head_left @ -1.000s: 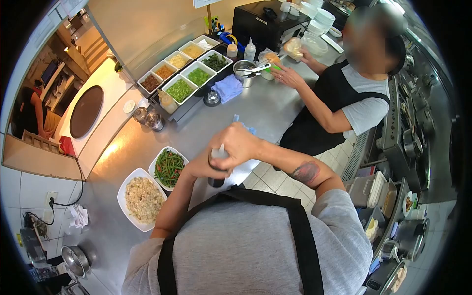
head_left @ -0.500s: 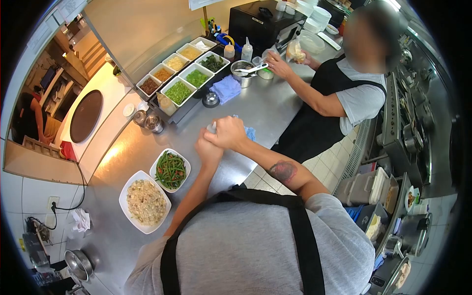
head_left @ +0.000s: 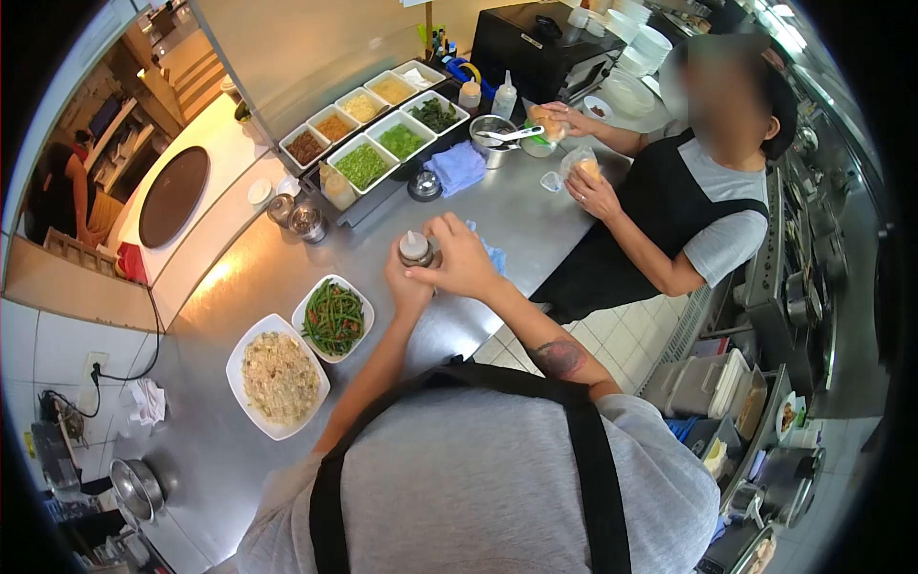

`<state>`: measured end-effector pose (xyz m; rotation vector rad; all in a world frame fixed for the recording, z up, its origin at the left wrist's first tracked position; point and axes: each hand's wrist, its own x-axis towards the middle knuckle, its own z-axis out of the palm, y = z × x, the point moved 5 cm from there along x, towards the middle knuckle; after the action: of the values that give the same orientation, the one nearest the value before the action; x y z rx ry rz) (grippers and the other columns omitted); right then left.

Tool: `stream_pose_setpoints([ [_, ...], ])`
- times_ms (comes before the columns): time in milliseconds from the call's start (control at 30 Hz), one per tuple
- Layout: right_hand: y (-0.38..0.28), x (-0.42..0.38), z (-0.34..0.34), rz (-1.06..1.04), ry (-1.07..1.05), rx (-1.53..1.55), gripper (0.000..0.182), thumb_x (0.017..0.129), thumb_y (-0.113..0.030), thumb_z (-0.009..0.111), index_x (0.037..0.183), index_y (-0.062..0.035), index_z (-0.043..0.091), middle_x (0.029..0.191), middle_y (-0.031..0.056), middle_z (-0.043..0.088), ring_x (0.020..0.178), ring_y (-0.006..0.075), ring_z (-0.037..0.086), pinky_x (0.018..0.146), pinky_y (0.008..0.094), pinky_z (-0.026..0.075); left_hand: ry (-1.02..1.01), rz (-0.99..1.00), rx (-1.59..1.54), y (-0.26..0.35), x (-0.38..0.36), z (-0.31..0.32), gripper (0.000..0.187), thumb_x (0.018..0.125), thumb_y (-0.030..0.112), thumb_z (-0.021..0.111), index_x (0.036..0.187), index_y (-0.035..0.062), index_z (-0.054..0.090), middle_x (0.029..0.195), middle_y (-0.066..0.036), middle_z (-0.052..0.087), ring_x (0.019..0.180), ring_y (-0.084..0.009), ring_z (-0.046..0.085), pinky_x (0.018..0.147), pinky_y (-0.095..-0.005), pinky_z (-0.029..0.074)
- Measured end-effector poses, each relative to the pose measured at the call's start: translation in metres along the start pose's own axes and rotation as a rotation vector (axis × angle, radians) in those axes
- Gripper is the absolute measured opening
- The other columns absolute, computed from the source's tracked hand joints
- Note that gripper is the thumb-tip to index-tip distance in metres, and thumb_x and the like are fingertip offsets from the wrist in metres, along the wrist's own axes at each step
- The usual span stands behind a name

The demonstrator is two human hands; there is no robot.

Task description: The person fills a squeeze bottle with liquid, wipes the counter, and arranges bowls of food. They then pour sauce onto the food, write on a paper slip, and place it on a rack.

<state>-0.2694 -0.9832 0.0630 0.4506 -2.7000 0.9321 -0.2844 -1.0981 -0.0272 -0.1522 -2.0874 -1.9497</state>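
1. While the steel counter carried everything, two plates sat nearest the person: fried rice and green beans, side by side, handy for seasoning.
2. Garnish tubs lined the back wall, within reach.
3. Left hand was wrapped round the shaker bottle, held upright above the counter just beyond the beans; right hand closed on it near the cap, probably steadying it.

A: Steel counter. Plate of fried rice just beside dish of green beans.

B: Noted. Back edge: tray of garnish bins, blue cloth, steel bowl with spoon. Co-worker's hand holds a small bag.
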Motion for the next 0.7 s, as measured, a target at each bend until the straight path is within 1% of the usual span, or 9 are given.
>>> stream_pose_setpoints([
  [33,0.008,-0.002,0.007,-0.012,-0.011,0.152,0.057,0.071,-0.04,0.079,0.112,-0.008,0.056,0.105,0.0124,0.056,0.09,0.0275,0.061,0.074,0.0365,0.05,-0.038,-0.018,-0.026,-0.008,-0.001,0.001,0.055,0.072,0.007,0.078,0.12,0.0022,0.052,0.101,-0.008,0.066,0.089,-0.0163,0.065,0.079,-0.0305,0.053],
  [100,0.02,-0.006,0.022,-0.029,-0.038,0.459,0.058,0.074,-0.033,0.079,0.121,-0.0093,0.054,0.107,0.0086,0.055,0.093,0.0215,0.059,0.077,0.0332,0.048,-0.094,-0.072,-0.185,-0.023,-0.001,0.006,0.068,0.068,0.009,0.082,0.127,0.0037,0.047,0.105,-0.008,0.064,0.093,-0.0169,0.063,0.082,-0.0314,0.052],
  [200,0.033,-0.012,0.017,0.141,-0.15,0.537,0.052,0.081,-0.028,0.075,0.124,-0.0059,0.056,0.108,0.0098,0.056,0.098,0.0196,0.059,0.079,0.0323,0.048,-0.225,-0.134,-0.374,-0.033,0.004,0.007,0.08,0.067,0.008,0.083,0.135,0.0053,0.041,0.109,-0.008,0.061,0.096,-0.0177,0.062,0.084,-0.0314,0.051],
  [233,0.042,-0.013,0.018,0.177,-0.166,0.677,0.05,0.083,-0.026,0.073,0.126,-0.0071,0.055,0.107,0.0067,0.055,0.097,0.017,0.058,0.078,0.03,0.047,-0.278,-0.15,-0.43,-0.023,0.007,0.005,0.082,0.067,0.007,0.082,0.137,0.0056,0.039,0.11,-0.008,0.06,0.096,-0.0179,0.062,0.084,-0.0311,0.051],
  [300,0.062,-0.014,0.023,0.251,-0.187,0.95,0.047,0.087,-0.022,0.068,0.13,-0.0095,0.054,0.104,0.0005,0.055,0.094,0.0118,0.056,0.075,0.0253,0.044,-0.337,-0.196,-0.389,-0.002,0.01,0.003,0.086,0.07,0.001,0.078,0.142,0.0054,0.033,0.106,-0.007,0.06,0.092,-0.0163,0.062,0.084,-0.0312,0.051],
  [400,0.05,-0.011,-0.002,0.304,-0.175,0.958,0.041,0.091,-0.02,0.064,0.129,-0.0093,0.056,0.103,0.0,0.056,0.095,0.0109,0.056,0.076,0.0257,0.045,-0.436,-0.215,-0.403,0.018,0.015,0.005,0.088,0.071,-0.002,0.076,0.145,0.0046,0.029,0.097,-0.006,0.062,0.088,-0.0154,0.062,0.081,-0.0306,0.051],
  [500,0.065,-0.009,-0.002,0.306,-0.085,0.869,0.04,0.089,-0.021,0.066,0.127,-0.0109,0.058,0.1,0.0018,0.056,0.092,0.0127,0.056,0.077,0.0287,0.046,-0.478,-0.211,-0.459,0.026,0.016,0.009,0.089,0.071,-0.003,0.076,0.146,0.0055,0.029,0.091,-0.006,0.062,0.086,-0.0146,0.062,0.078,-0.031,0.051],
  [600,0.106,-0.021,0.018,0.19,-0.019,0.311,0.04,0.086,-0.022,0.067,0.125,-0.0132,0.059,0.099,0.0064,0.058,0.09,0.0189,0.058,0.078,0.0313,0.047,-0.484,-0.228,-0.529,0.03,0.016,0.01,0.088,0.072,-0.003,0.076,0.146,0.0048,0.029,0.087,-0.006,0.062,0.084,-0.0144,0.062,0.077,-0.0303,0.051],
  [700,0.128,-0.067,0.062,0.087,-0.18,-0.43,0.037,0.084,-0.021,0.069,0.119,-0.0134,0.061,0.1,0.0116,0.058,0.089,0.0256,0.058,0.079,0.0325,0.048,-0.51,-0.252,-0.599,0.032,0.016,0.009,0.087,0.073,-0.003,0.075,0.145,0.0045,0.029,0.088,-0.006,0.062,0.083,-0.0143,0.062,0.077,-0.0302,0.051],
])
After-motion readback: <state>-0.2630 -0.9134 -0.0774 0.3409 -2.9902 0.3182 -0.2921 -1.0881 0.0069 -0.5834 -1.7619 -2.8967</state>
